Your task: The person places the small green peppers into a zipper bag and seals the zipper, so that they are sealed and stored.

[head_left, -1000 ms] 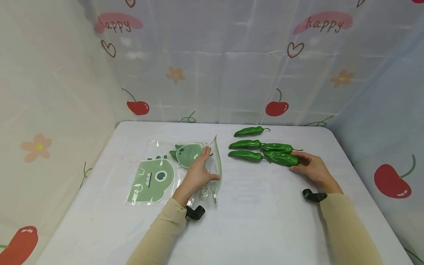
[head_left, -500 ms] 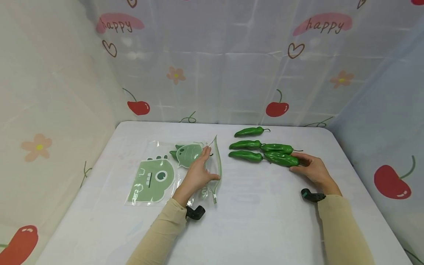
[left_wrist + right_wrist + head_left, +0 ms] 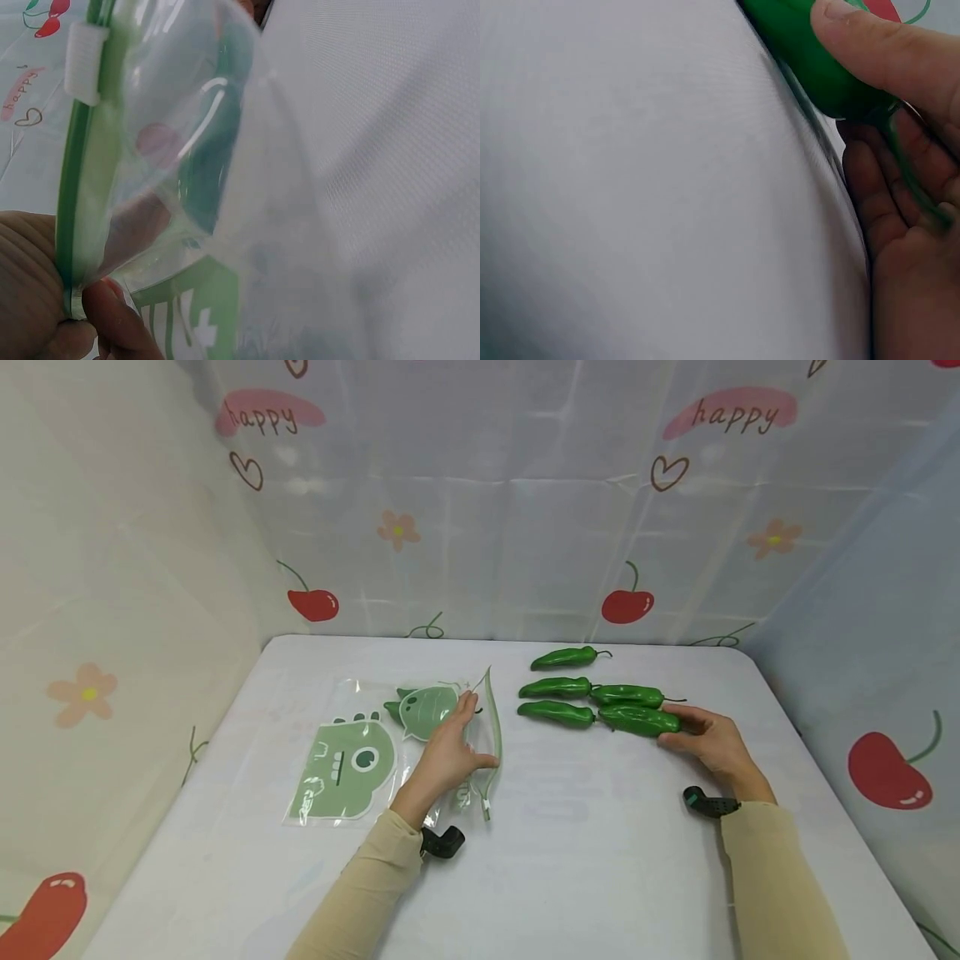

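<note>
In the head view, my left hand (image 3: 446,752) holds a clear zip bag (image 3: 352,777) with a green cartoon print, near its mouth. The left wrist view shows fingers gripping the green zip edge (image 3: 67,187), with a white slider (image 3: 86,64) on it. Through the plastic shows a green, pepper-like shape (image 3: 214,150). My right hand (image 3: 708,739) grips a green chili pepper (image 3: 639,720) by its stem end; in the right wrist view the thumb (image 3: 885,60) lies on it and its stem (image 3: 915,180) hangs over the fingers.
More green peppers lie beside the held one: one at the back (image 3: 566,657), one in the middle left (image 3: 555,687), one in the middle right (image 3: 628,696), one at front left (image 3: 557,713). The white table (image 3: 570,860) meets printed curtains (image 3: 510,543) behind.
The gripped pepper and my right hand have shifted very slightly to the right. My left hand and the bag have stayed in place.
</note>
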Motion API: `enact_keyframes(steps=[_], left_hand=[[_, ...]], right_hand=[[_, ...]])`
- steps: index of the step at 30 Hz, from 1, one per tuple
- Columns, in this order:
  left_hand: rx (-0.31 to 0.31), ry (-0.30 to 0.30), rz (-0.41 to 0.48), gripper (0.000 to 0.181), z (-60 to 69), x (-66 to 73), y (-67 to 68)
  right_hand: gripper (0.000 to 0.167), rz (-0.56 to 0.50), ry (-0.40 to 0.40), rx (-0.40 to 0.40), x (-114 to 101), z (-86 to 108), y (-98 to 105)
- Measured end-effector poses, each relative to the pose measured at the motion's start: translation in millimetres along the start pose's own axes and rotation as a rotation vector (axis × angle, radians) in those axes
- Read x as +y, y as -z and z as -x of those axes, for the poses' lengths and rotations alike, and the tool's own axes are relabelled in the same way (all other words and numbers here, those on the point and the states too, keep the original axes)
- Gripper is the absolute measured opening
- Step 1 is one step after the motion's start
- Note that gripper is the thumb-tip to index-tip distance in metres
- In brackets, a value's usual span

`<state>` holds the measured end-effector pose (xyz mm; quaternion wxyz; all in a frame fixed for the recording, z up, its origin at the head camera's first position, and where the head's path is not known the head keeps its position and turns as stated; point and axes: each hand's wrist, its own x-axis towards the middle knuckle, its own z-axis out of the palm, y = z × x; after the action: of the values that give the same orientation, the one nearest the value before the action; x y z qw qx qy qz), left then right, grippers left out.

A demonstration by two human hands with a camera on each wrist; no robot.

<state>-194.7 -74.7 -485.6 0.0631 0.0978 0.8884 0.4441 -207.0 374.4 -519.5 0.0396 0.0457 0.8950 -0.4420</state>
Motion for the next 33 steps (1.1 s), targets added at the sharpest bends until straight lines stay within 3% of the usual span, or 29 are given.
enact_keyframes(steps=[11,19,33], left_hand=[[-0.002,-0.002,0.004,0.116,0.3,-1.2,-0.1],[0.001,-0.011,-0.002,0.115,-0.8,-1.6,-0.4],[0.004,-0.01,-0.006,0.116,-1.1,-2.5,-1.5]], right_hand=[[0.071,-0.027,0.015,0.038,1.7,1.6,-0.9],[0.061,-0.096,0.077,0.063,2.8,5.6,4.4],[0.059,-0.181,0.04,0.087,1.2,7.1,5.6]])
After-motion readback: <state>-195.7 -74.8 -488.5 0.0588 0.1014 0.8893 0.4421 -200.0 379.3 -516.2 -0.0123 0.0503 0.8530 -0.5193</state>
